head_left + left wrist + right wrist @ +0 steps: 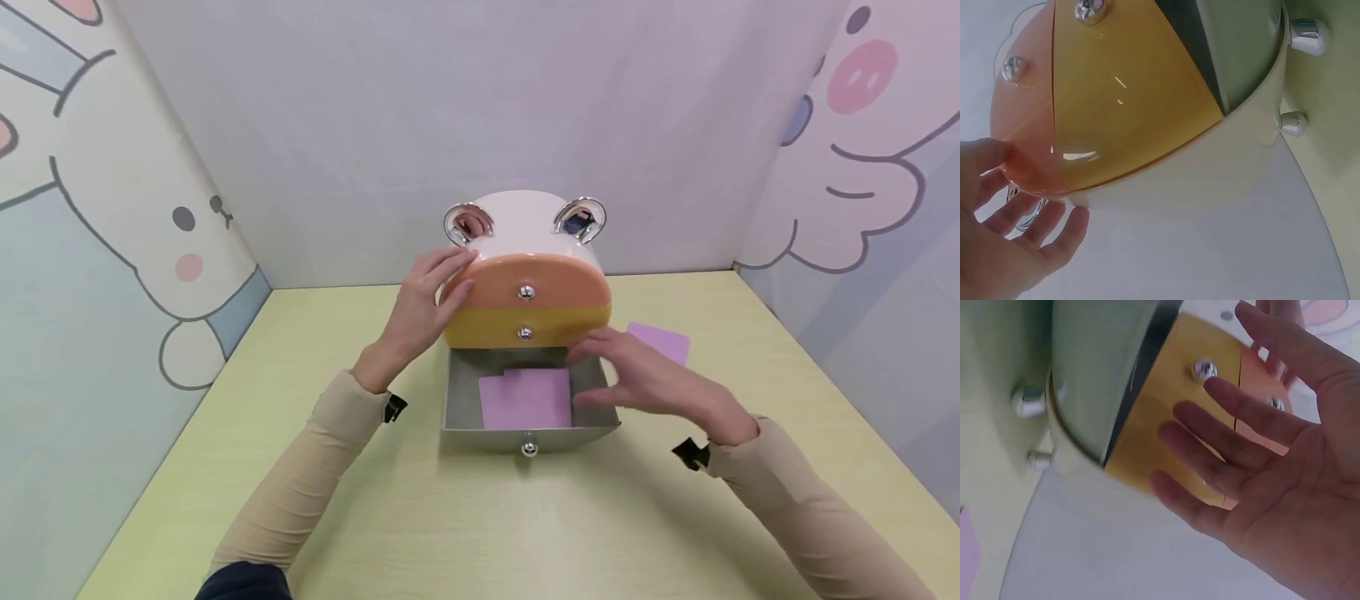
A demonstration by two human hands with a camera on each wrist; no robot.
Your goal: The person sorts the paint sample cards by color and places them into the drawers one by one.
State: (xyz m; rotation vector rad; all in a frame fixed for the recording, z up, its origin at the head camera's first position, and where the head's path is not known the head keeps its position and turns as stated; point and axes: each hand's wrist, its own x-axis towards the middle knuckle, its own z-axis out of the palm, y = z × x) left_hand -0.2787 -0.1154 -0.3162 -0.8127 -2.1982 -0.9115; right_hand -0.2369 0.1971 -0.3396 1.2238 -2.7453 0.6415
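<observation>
A small frog-shaped drawer box (pixel 517 225) stands on the table, with an orange drawer front (pixel 487 279), a yellow one (pixel 483 327) and silver knobs. Its grey-green bottom drawer (pixel 463 400) is pulled out, and purple cards (pixel 528 404) lie overlapping inside. My left hand (pixel 416 312) holds the box's upper left edge, thumb on the orange front and fingers round the white side. Over the right side of the pulled-out drawer, my right hand (pixel 645 375) hovers with spread fingers, holding nothing. The right wrist view shows its palm (pixel 1297 481) before the yellow front.
Another purple card (pixel 663 340) lies on the table right of the box, partly behind my right hand. Short silver feet (pixel 1307 37) support the box. Cartoon-printed walls (pixel 480 125) enclose the pale wood-look table (pixel 480 525) at the back and sides.
</observation>
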